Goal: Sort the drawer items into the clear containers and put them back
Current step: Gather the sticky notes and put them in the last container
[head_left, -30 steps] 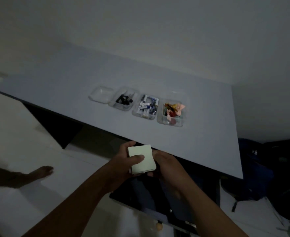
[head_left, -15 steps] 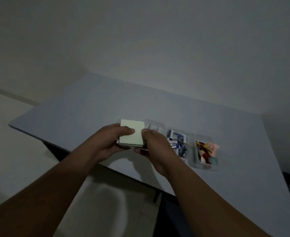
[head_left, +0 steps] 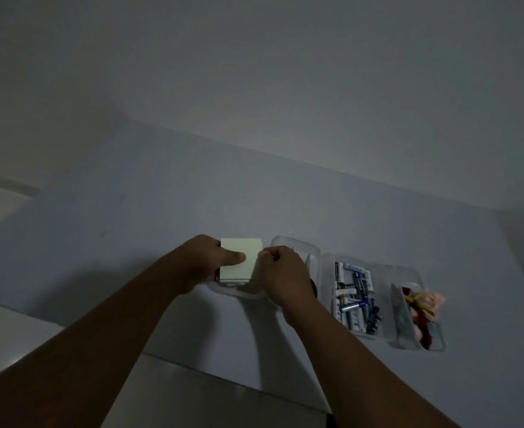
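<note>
While your left hand (head_left: 199, 264) and right hand (head_left: 282, 273) are pinching the pad (head_left: 240, 247) by its side edges, it is probably handling light and bendy, its sheets fanning easily.

Both hands, left hand (head_left: 200, 263) & right hand (head_left: 280, 278), hold pale note pad (head_left: 239, 257) over leftmost clear container (head_left: 239, 290) on worktop (head_left: 131, 230); batteries (head_left: 354, 296) in container further right.

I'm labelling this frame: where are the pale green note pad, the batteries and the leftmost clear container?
pale green note pad (head_left: 239, 271), head view, top face below the thumb.
batteries (head_left: 354, 296), head view, middle of the pile.
leftmost clear container (head_left: 232, 292), head view, near rim.
</note>
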Available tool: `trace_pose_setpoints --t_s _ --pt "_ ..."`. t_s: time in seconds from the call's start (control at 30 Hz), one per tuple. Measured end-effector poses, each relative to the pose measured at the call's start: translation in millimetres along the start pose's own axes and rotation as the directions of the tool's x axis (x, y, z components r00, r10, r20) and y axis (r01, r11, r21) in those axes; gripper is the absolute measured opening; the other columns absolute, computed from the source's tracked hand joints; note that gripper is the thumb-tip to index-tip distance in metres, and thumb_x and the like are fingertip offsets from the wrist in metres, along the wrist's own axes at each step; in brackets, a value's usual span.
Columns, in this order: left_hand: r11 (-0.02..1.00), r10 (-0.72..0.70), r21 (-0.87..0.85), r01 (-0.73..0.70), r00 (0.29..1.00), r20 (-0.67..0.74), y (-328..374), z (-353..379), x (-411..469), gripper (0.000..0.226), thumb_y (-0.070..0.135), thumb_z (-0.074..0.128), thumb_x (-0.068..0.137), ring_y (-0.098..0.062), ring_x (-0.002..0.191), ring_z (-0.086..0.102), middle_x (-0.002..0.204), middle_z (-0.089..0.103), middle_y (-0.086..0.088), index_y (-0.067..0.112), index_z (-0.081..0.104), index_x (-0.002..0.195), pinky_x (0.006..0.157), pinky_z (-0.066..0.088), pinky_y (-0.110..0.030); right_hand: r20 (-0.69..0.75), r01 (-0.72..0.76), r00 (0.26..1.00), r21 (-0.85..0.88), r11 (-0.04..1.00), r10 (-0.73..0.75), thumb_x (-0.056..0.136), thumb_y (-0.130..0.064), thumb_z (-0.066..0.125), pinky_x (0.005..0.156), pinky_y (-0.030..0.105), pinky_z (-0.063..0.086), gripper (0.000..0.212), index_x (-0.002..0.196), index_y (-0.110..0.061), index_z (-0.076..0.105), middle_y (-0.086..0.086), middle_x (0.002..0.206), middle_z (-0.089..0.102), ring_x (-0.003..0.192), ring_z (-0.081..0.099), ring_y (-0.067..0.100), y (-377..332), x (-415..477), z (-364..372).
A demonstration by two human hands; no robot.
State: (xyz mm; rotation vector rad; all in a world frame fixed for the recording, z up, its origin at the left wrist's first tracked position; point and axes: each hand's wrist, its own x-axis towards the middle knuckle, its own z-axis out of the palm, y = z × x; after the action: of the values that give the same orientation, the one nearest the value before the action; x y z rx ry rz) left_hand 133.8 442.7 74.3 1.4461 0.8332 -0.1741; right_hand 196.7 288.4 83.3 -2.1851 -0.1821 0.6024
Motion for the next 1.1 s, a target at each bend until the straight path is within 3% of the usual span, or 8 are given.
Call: trace_pose_setpoints --t_s 0.1,0.27,0.37,0.43,0.53,0.77,0.97,1.1 --pt "0.993 0.020 0.116 -0.021 1.000 0.008 3 -3 8 0.035 0.016 0.080 0.083 -0.032 0.095 0.075 0.101 0.077 -0.018 -0.002 0.071 0.112 0.091 0.059 -0.048 -0.005 0.017 1.000 -0.069 0.997 -0.017 0.099 -0.030 0.044 0.083 0.034 0.051 0.031 0.113 -0.017 0.069 0.003 0.110 0.071 0.101 0.066 0.023 0 4 4" --pt "0.870 0.135 0.491 -0.046 0.980 -0.146 11 -1 10 0.041 0.032 0.088 0.071 -0.027 0.080 0.071 0.087 0.073 -0.014 -0.001 0.073 0.090 0.062 0.050 -0.029 0.001 0.066 0.998 -0.192 0.979 -0.067 0.098 -0.030 0.051 0.078 0.025 0.044 0.028 0.112 -0.018 0.072 0.002 0.111 0.073 0.100 0.067 0.019 5 7 10" --pt "0.756 0.250 0.651 -0.065 0.948 -0.196 9 6 6 0.041 0.035 0.084 0.074 -0.028 0.073 0.061 0.072 0.060 -0.015 0.008 0.056 0.062 0.053 0.034 -0.027 -0.012 0.088 0.996 -0.185 0.979 -0.092 0.093 -0.023 0.058 0.079 0.024 0.042 0.025 0.115 -0.020 0.069 0.004 0.117 0.067 0.103 0.064 0.018 12 5 13" --pt "0.707 0.361 0.698 -0.114 0.907 -0.217 3 10 7 0.035 0.033 0.081 0.077 -0.031 0.091 0.066 0.091 0.068 -0.017 0.004 0.061 0.074 0.063 0.037 -0.027 -0.019 0.114 0.993 -0.181 0.977 -0.119 0.090 -0.019 0.061 0.072 0.022 0.039 0.026 0.116 -0.021 0.065 0.005 0.117 0.064 0.098 0.061 0.016 15 4 14" --pt "0.697 0.529 0.675 -0.240 0.808 -0.259 -8 13 5 0.045 0.022 0.082 0.075 -0.026 0.104 0.069 0.115 0.073 -0.009 0.007 0.072 0.116 0.087 0.051 -0.028 -0.017 0.127 0.991 -0.171 0.977 -0.132 0.090 -0.013 0.061 0.060 0.019 0.033 0.031 0.119 -0.021 0.062 0.004 0.117 0.062 0.090 0.052 0.011 18 3 13" --pt "0.621 0.676 0.665 -0.414 0.713 -0.187 -18 13 0 0.023 0.009 0.079 0.079 -0.018 0.080 0.071 0.099 0.076 -0.009 0.004 0.076 0.101 0.066 0.047 -0.015 -0.005 0.128 0.991 -0.180 0.975 -0.131 0.089 -0.001 0.052 0.064 0.020 0.030 0.041 0.124 -0.020 0.062 0.007 0.118 0.065 0.106 0.060 0.019 21 5 14" --pt "0.533 0.753 0.722 -0.442 0.637 -0.165 -26 18 -3 0.024 0.005 0.081 0.075 -0.030 0.080 0.073 0.095 0.077 -0.016 -0.003 0.076 0.097 0.069 0.044 -0.014 0.000 0.228 0.972 -0.203 0.952 -0.233 0.088 0.002 0.053 0.098 0.034 0.046 0.049 0.134 -0.015 0.060 0.013 0.125 0.055 0.114 0.058 0.028 28 -6 14" --pt "0.533 0.757 0.734 -0.421 0.625 -0.191 -28 20 -2 0.030 0.007 0.082 0.075 -0.033 0.084 0.073 0.100 0.077 -0.018 -0.004 0.076 0.102 0.077 0.047 -0.023 -0.016 0.248 0.967 -0.180 0.952 -0.255 0.086 0.004 0.053 0.100 0.035 0.046 0.050 0.132 -0.011 0.062 0.015 0.124 0.056 0.115 0.058 0.030 28 -7 11"
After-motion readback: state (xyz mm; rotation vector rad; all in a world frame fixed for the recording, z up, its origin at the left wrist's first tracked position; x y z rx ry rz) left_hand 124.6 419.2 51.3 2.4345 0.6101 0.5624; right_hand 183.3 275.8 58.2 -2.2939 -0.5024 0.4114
